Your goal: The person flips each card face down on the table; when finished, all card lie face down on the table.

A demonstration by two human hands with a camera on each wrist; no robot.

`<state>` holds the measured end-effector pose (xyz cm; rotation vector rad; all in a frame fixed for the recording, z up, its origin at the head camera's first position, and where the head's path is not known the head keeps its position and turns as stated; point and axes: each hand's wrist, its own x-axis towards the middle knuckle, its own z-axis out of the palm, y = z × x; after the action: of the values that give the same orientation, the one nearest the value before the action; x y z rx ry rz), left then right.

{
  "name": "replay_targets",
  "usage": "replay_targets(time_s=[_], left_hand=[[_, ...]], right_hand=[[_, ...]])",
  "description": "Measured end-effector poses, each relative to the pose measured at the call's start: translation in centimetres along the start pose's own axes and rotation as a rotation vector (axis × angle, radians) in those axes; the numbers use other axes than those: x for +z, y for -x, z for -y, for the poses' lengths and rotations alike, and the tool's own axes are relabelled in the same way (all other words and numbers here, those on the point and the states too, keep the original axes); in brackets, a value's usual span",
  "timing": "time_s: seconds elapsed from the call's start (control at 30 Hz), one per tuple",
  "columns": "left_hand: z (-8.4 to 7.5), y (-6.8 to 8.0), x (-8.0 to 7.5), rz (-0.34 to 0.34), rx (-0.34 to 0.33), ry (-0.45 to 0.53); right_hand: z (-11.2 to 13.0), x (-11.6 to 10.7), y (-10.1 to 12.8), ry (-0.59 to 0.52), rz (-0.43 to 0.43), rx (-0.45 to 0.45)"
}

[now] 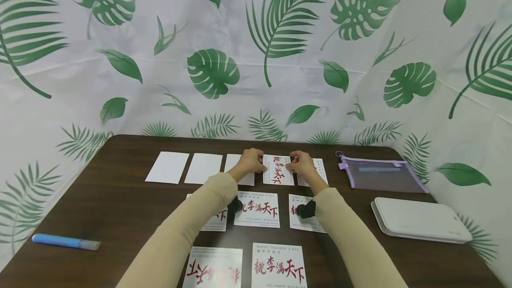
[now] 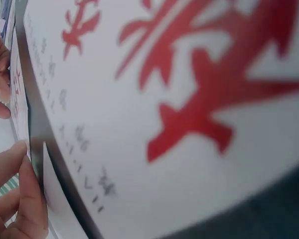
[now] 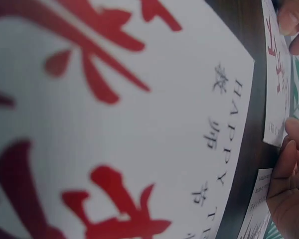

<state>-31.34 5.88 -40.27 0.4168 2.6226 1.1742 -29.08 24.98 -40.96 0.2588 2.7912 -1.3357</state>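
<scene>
Both hands are at the back row of cards on a dark table. A white card with red Chinese characters lies between them. My left hand pinches its left edge between thumb and finger, also visible in the left wrist view. On the opposite edge, my right hand pinches the same card. Whether the card is raised off the table cannot be told. A blank white card is partly covered by my left hand, and a lettered card is partly behind my right hand.
Two more blank cards are at the back left. Several lettered cards lie under and between the forearms; one near card is upside down. A blue pen lies left; a purple mesh pouch and white case lie right.
</scene>
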Motion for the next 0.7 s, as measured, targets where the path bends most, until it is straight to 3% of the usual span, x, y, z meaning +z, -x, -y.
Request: replay_targets(time_s=[0.37, 0.7], left_hand=[[-0.65, 0.13, 0.09, -0.004, -0.002, -0.043], [-0.95, 0.69, 0.04, -0.001, 0.038, -0.164]], right_hand=[[0.32, -0.08, 0.04, 0.031, -0.011, 0.024], [0.09, 0.03, 0.31, -0.110, -0.064, 0.005]])
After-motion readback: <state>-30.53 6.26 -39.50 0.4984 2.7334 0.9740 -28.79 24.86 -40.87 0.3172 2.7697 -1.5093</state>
